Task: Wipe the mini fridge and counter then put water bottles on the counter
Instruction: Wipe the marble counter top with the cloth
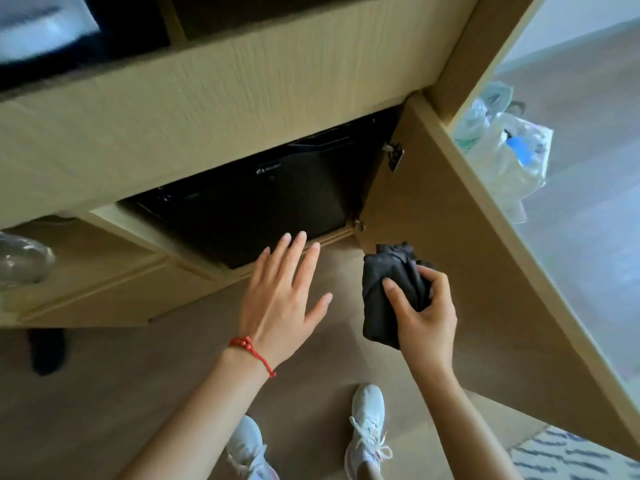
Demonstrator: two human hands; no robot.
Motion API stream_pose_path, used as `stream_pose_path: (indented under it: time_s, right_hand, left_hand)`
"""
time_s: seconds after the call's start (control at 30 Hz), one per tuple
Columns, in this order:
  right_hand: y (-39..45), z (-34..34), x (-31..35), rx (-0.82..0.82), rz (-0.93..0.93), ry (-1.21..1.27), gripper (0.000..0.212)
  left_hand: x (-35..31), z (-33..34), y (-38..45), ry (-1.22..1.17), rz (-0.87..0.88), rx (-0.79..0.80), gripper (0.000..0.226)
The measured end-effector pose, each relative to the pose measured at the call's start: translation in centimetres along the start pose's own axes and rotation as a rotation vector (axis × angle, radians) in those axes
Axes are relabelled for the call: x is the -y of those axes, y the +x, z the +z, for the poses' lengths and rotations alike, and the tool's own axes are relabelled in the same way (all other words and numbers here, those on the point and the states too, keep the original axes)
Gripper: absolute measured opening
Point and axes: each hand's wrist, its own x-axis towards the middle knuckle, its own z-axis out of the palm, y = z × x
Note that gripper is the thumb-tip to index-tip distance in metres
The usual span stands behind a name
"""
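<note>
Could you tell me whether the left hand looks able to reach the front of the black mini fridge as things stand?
Probably yes. The left hand is open and empty, fingertips close to the mini fridge, and the cabinet door is swung wide open. Nothing lies between them; the right hand with the dark cloth stays aside.

Single head cam, wide-angle, no 2nd view so no overlap. Looks steeply down and fwd from standing height, tilted. Near: both forearms, shoes (367,424) on floor at bottom edge. Far/top: counter (194,98) front edge. Mid: black mini fridge (263,209) in cabinet recess; open cabinet door (450,237) right.
</note>
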Motion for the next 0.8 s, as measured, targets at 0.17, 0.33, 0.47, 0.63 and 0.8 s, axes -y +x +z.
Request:
stream_pose_path:
  time_s: [0.17, 0.33, 0.47, 0.63, 0.8]
  right_hand:
    - [-0.9, -4.0, 7.8, -0.041, 0.002, 0.024, 0.031]
    - [-0.9, -7.2, 14.9, -0.054, -0.016, 0.06, 0.031]
    - [-0.7, -9.3, 19.6, -0.012, -0.026, 0.107, 0.03]
    - [-0.3, -10.7, 23.4, 0.084, -0.053, 0.125, 0.031]
    - [0.9, -9.8, 26.4, 0.185, -0.108, 0.139, 0.031]
  left_hand:
    - [-2.7, -8.5, 0.6, 0.007, 0.028, -0.075, 0.057]
    - [-5.1, -15.1, -0.1, 0.031, -0.001, -0.096, 0.056]
    - [-6.3, -20.1, -0.3, 0.006, -0.099, -0.127, 0.056]
    - [-6.8, -25.3, -0.3, 0.002, -0.218, -0.189, 0.056]
    - [-6.0, -28.4, 0.1, 0.025, -0.317, -0.246, 0.057]
